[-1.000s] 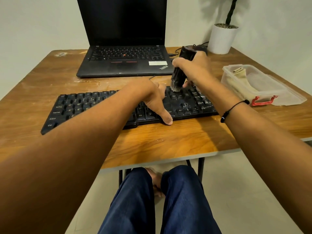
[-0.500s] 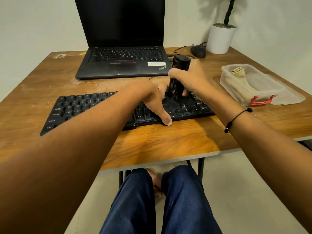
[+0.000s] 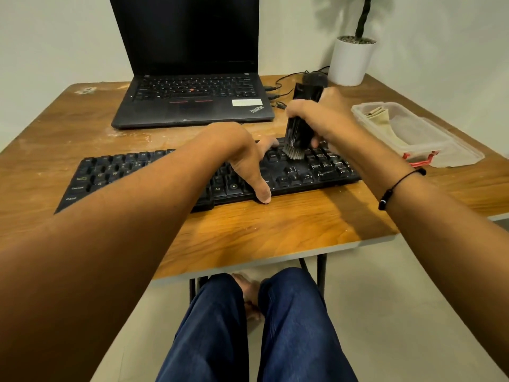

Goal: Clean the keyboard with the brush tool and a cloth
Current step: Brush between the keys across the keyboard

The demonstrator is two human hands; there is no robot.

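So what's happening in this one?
A seated person is brushing a black keyboard on a wooden table. The right hand grips a black brush upright, bristles down on the keys toward the keyboard's right end. The left hand rests on the keyboard, thumb at its front edge. A cloth lies in a clear box to the right, untouched. An open laptop sits behind.

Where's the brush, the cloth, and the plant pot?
brush (image 3: 299,125), head view, black handle body
cloth (image 3: 381,123), head view, folded part inside the clear box
plant pot (image 3: 351,62), head view, white side
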